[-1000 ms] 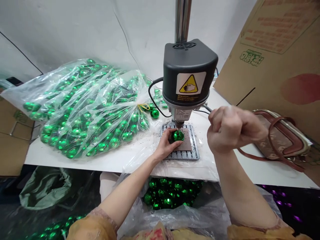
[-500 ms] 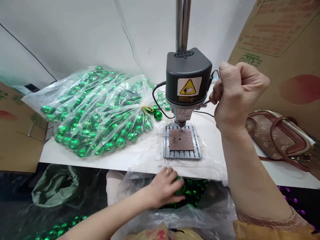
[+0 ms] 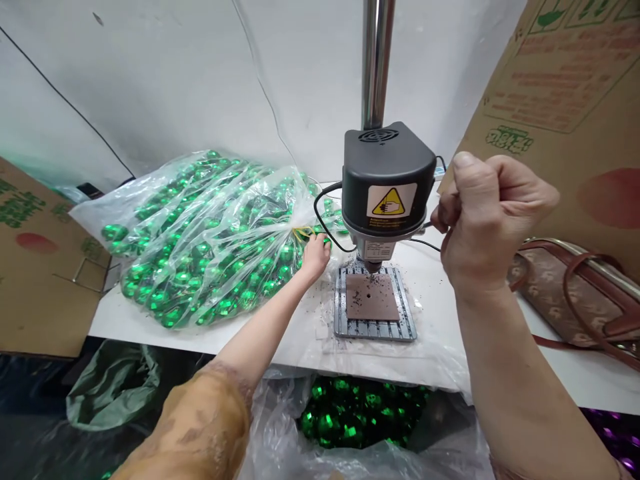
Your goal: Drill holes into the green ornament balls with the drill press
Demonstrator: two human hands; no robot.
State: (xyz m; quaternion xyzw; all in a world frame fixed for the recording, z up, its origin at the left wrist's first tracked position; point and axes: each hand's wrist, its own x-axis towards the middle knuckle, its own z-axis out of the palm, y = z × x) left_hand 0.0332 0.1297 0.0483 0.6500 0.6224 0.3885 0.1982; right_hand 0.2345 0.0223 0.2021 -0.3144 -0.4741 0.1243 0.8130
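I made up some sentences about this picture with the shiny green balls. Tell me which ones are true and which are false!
1. The left hand reaches to a loose green ball beside the big tied bag of green balls. True.
2. A green ball sits on the brown pad under the drill press. False: the pad is bare, with only a small hole and dark crumbs.
3. The right hand is a closed fist around the thin lever on the machine's side. True.
4. The handbag lies left of the machine. False: it lies to the right.
5. An open bag of green balls sits below the table edge. True.
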